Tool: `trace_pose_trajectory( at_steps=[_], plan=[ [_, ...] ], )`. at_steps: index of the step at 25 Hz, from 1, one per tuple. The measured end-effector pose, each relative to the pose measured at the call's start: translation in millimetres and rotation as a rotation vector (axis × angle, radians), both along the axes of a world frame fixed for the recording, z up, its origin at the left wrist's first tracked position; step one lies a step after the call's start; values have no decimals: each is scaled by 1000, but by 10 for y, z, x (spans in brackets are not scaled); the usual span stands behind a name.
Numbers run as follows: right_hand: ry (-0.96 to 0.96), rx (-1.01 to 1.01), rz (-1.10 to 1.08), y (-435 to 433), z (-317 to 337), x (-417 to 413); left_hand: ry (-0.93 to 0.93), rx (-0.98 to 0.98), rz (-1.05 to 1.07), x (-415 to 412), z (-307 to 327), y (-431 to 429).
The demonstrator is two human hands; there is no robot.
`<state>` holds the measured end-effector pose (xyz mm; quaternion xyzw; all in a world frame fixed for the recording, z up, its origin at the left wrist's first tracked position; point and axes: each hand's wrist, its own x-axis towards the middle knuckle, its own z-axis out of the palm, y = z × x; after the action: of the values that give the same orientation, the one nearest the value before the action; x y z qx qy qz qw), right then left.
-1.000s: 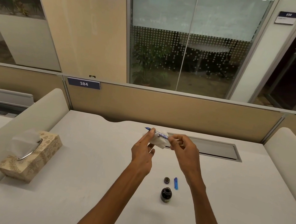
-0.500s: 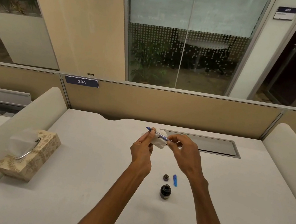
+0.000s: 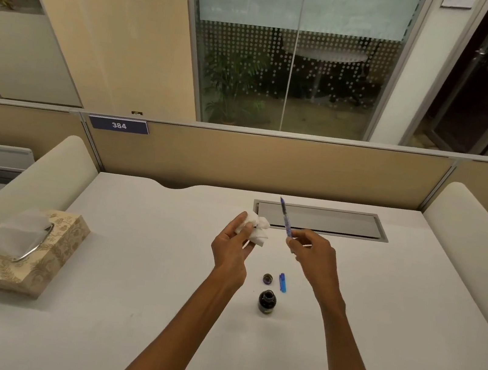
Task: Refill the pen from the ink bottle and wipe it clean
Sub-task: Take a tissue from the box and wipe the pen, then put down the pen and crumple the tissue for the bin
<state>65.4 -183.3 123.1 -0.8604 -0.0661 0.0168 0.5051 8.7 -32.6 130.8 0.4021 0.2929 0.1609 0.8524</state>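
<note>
My right hand [image 3: 313, 255] pinches the lower end of a thin blue pen [image 3: 285, 217], which points up and away over the desk. A crumpled white tissue [image 3: 256, 230] sits in the fingers of my left hand [image 3: 231, 246], a short gap to the left of the pen. Below the hands an open dark ink bottle [image 3: 266, 302] stands upright on the white desk [image 3: 128, 262]. Its small round cap [image 3: 267, 279] lies just behind it, with a blue pen cap [image 3: 282, 282] to the right of that.
A patterned tissue box [image 3: 37, 251] with a tissue sticking out rests on the desk's left side. A grey cable tray lid [image 3: 320, 219] is set into the desk behind the hands. Rounded white dividers flank the desk, and a beige partition [image 3: 271, 163] closes the back.
The hands have drawn apart: the pen has come out of the tissue and swung from lying sideways to pointing up in my right hand. My left hand keeps the tissue.
</note>
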Motion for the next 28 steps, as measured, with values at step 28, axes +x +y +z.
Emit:
trace_pose_trajectory(
  at_steps=[28],
  plan=[
    [408,-339,-196,-410,-1631,-234,-12,-149,-146,-73,-169,-62]
  ],
)
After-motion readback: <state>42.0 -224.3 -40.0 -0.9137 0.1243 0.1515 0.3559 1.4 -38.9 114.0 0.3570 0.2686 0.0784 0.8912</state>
